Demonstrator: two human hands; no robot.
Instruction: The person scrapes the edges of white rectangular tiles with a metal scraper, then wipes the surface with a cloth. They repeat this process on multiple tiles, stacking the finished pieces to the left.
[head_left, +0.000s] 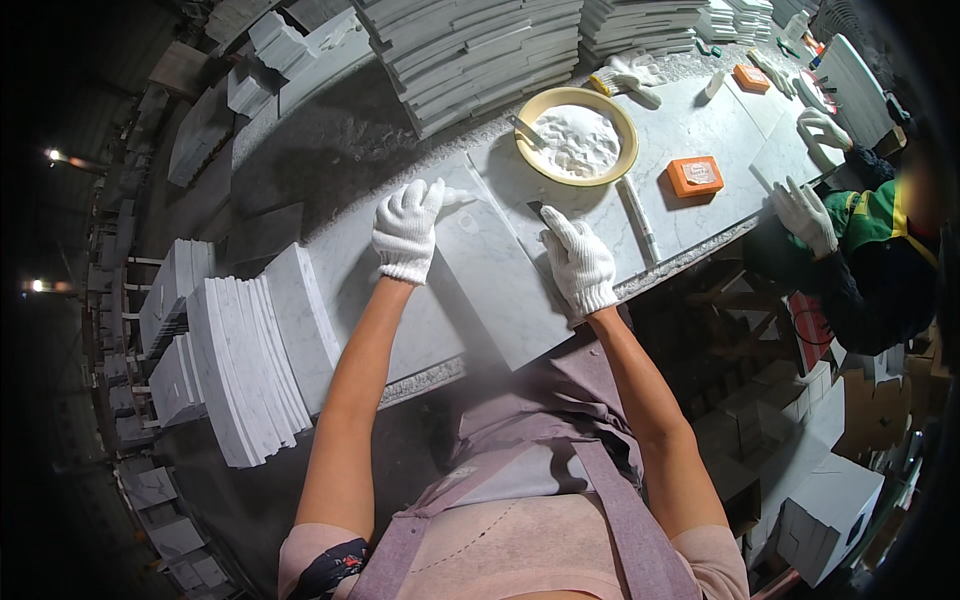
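A pale grey-veined stone tile (502, 290) lies on the worktable in front of me, its near end reaching past the table's front edge. My left hand (406, 232), in a white knit glove, is at the tile's upper left part. Its thumb stretches over the surface and its fingers are bent but apart, holding nothing I can see. Close to the tile's right edge, my gloved right hand (580, 262) is closed on a small dark flat scraper (535, 208), only its tip showing. Beyond that hand stands a yellow bowl (629, 150) of white powder with a tool in it.
An orange box (695, 177) and a white tube (640, 220) lie right of the bowl. Tall stacks of tiles (470, 60) rise at the back, with more tile stacks (245, 360) at left. A co-worker's gloved hands (805, 218) work at the far right.
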